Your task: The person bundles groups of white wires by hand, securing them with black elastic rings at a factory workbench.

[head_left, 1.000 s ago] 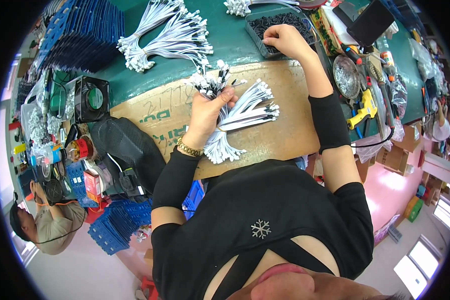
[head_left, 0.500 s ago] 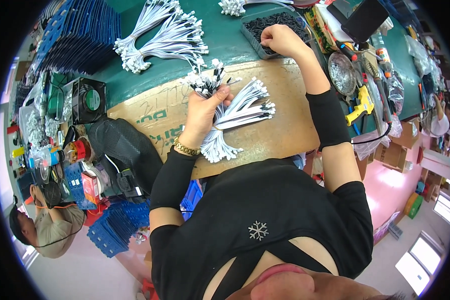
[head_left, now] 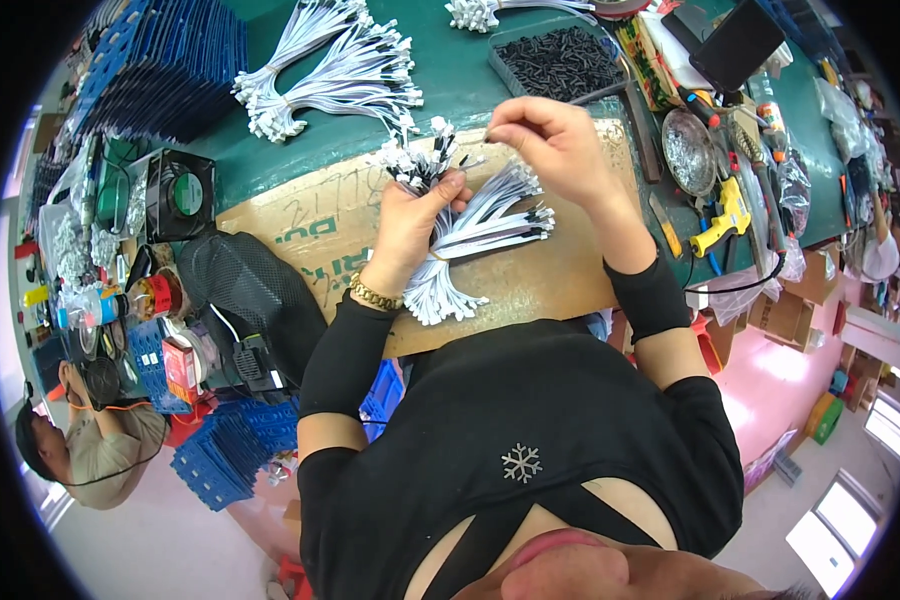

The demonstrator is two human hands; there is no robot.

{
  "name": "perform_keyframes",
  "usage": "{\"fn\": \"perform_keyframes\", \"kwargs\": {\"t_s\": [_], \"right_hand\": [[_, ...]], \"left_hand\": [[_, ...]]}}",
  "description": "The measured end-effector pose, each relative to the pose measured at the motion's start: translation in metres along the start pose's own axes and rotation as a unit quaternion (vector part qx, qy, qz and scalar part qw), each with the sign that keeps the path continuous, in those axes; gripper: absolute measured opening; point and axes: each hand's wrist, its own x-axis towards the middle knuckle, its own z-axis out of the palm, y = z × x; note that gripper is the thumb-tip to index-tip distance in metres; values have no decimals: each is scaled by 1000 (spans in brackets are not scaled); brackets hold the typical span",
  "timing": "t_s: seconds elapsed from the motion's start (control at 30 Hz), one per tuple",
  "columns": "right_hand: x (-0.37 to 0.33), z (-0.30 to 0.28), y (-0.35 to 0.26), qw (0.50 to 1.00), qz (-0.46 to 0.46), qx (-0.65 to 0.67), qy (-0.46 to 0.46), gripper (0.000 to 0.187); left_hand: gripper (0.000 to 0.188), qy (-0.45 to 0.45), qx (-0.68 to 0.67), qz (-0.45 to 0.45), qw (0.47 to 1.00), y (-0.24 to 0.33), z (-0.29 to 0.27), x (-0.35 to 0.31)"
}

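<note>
My left hand is closed around a bundle of white cables, their white and black connector ends sticking up above the thumb. The bundle's other ends fan out over a cardboard sheet. Just right of those connectors, my right hand is raised with thumb and forefinger pinched together. A tiny dark piece shows at its fingertips, too small to make out fully. Behind that hand stands a shallow tray filled with small black tube-like pieces.
More white cable bundles lie at the back. Stacked blue panels and a black fan stand at left. On the right are a metal bowl, a yellow glue gun and a knife. A co-worker sits far left.
My right hand has come from the tray of black pieces toward me and left, close to the connector ends. My left hand keeps its hold on the cables in nearly the same place.
</note>
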Motion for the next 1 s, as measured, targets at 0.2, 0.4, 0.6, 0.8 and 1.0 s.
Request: {"fn": "perform_keyframes", "kwargs": {"t_s": [0.2, 0.4, 0.6, 0.8, 1.0], "right_hand": [[-3, 8, 0, 988, -117, -104, 11, 5], [-1, 10, -1, 978, -144, -152, -3, 8], [-1, 7, -2, 965, -187, -186, -7, 7], [-4, 5, 1, 968, -174, -173, -50, 8], [-5, 11, 2, 957, -216, -194, -26, 8]], "left_hand": [[16, -19, -5, 20, 1000, -3, -2, 3], [15, -10, 0, 9, 1000, -1, -1, 2], [14, -8, -3, 11, 1000, 2, 2, 0], [15, -21, -14, 11, 1000, 1, 1, 1], [16, -18, -21, 11, 1000, 0, -1, 1]]}}
